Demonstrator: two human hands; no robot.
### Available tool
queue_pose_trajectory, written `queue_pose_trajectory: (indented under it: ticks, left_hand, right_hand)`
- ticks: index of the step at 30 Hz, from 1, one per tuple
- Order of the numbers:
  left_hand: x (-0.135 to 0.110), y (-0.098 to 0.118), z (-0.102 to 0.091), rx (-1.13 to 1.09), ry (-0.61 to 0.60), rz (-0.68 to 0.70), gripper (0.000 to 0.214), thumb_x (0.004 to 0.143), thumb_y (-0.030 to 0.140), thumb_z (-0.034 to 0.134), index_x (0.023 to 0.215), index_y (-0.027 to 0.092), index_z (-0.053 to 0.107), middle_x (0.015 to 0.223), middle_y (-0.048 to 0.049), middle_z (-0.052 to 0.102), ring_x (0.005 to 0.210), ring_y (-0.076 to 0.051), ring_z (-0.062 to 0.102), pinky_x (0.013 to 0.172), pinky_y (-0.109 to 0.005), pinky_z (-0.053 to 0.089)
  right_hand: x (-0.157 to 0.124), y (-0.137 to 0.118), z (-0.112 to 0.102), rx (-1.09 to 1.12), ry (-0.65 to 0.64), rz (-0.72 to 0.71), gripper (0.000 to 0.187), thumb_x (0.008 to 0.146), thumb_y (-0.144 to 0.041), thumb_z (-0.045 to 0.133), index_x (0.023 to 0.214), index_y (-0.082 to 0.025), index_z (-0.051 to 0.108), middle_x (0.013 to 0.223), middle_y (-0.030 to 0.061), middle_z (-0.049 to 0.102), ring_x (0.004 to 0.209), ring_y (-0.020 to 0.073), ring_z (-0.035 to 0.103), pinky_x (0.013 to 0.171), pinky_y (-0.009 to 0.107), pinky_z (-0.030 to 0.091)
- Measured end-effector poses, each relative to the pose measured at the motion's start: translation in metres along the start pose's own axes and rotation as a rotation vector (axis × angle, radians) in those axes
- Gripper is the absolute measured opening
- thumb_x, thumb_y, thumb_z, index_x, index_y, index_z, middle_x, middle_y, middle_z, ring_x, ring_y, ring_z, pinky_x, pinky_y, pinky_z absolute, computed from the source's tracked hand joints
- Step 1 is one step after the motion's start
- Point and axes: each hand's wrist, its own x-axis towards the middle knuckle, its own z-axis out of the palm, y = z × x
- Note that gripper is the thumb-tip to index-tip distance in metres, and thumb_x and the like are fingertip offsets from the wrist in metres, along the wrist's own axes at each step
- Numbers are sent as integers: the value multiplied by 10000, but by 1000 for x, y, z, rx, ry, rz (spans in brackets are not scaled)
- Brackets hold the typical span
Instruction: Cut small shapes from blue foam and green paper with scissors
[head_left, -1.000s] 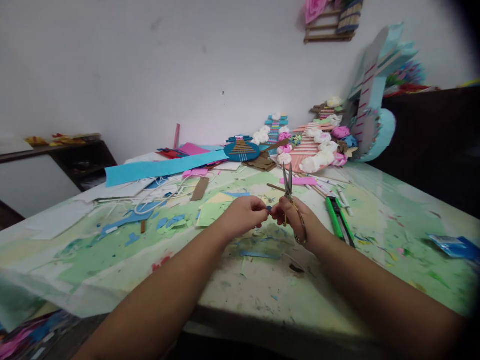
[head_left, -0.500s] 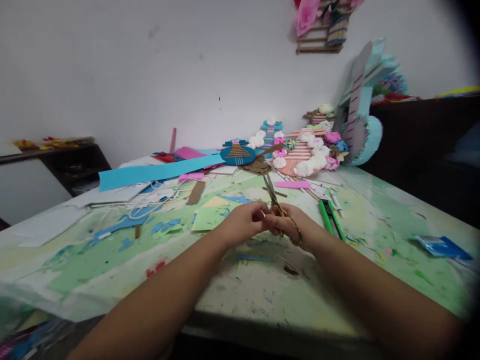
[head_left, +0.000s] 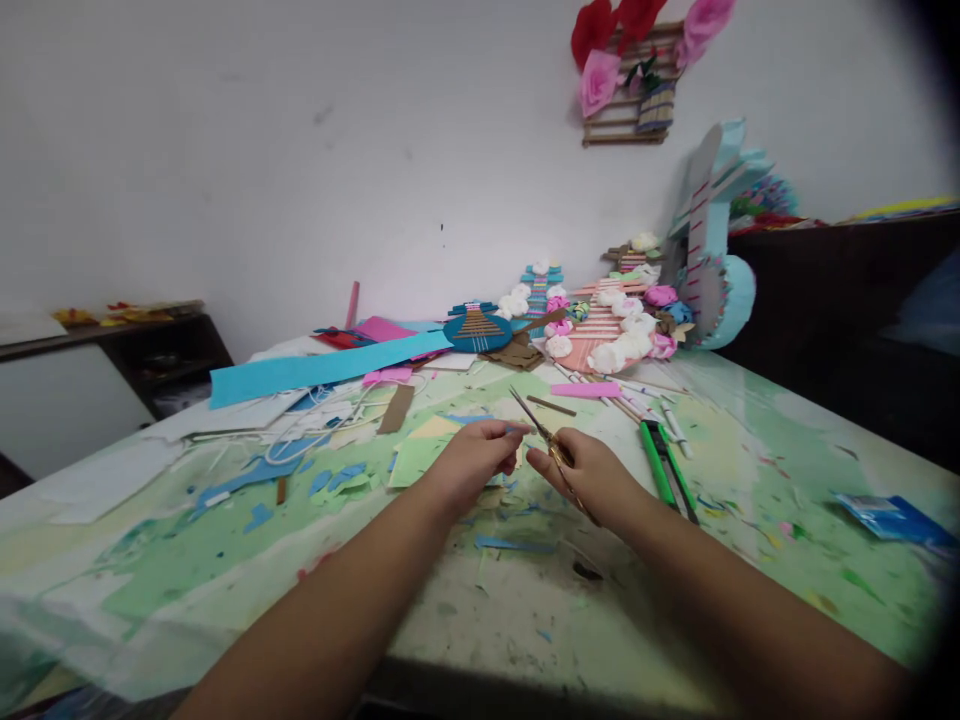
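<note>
My right hand [head_left: 589, 468] grips gold-handled scissors [head_left: 546, 434], whose blades point away and to the left, nearly closed. My left hand [head_left: 480, 458] is beside the blades with thumb and forefinger pinched together. A tiny bluish bit seems to show at its fingertips, too small to name. Beneath the hands, small blue and green paper scraps lie on the table, with a thin blue strip [head_left: 514, 544] closer to the front edge. Just behind the left hand are light green and yellow paper sheets [head_left: 420, 452].
A green utility knife [head_left: 663, 468] lies right of my right hand, near several pens [head_left: 675, 430] and a pink strip [head_left: 585, 390]. Farther back are a dark blue lute-shaped craft [head_left: 478, 330], a long light-blue strip [head_left: 322, 368] and flower-covered crafts [head_left: 607, 325]. A blue packet [head_left: 896, 520] is far right.
My hands have moved slightly apart, and the scissors have swung to point farther left. The view has tipped up a little, showing more of the wall decoration.
</note>
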Motion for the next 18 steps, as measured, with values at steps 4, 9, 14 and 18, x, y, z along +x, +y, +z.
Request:
queue_pose_trajectory:
  ticks: [4, 9, 14, 18]
  left_hand:
    - [1, 4, -3, -167, 127, 86, 275, 551, 262, 662, 760, 113, 567, 589, 9, 527, 494, -53, 479, 533, -201, 405]
    - [0, 5, -4, -324, 204, 77, 245, 524, 251, 687, 659, 120, 531, 592, 10, 547, 552, -81, 541, 574, -218, 444]
    - [-4, 2, 3, -383, 118, 79, 247, 531, 254, 684, 581, 120, 483, 529, 20, 528, 511, -58, 510, 521, -173, 410]
    - [-9, 0, 12, -461, 166, 121, 253, 549, 264, 670, 577, 129, 458, 473, 45, 478, 451, -46, 459, 474, -166, 384]
  right_hand:
    - [-1, 0, 3, -56, -30, 18, 432, 685, -611, 371, 613, -186, 392, 557, 4, 473, 489, 109, 382, 440, 225, 218]
    - [-4, -2, 5, -46, -32, -11, 408, 698, -588, 381, 633, -186, 403, 568, 3, 479, 489, 108, 382, 445, 227, 215]
    - [-8, -8, 6, -19, -33, -43, 386, 707, -566, 388, 631, -187, 378, 568, -11, 459, 495, 102, 366, 445, 221, 220]
    - [-10, -12, 8, 21, -49, -64, 375, 722, -550, 368, 646, -182, 376, 572, -14, 441, 504, 101, 361, 448, 218, 235]
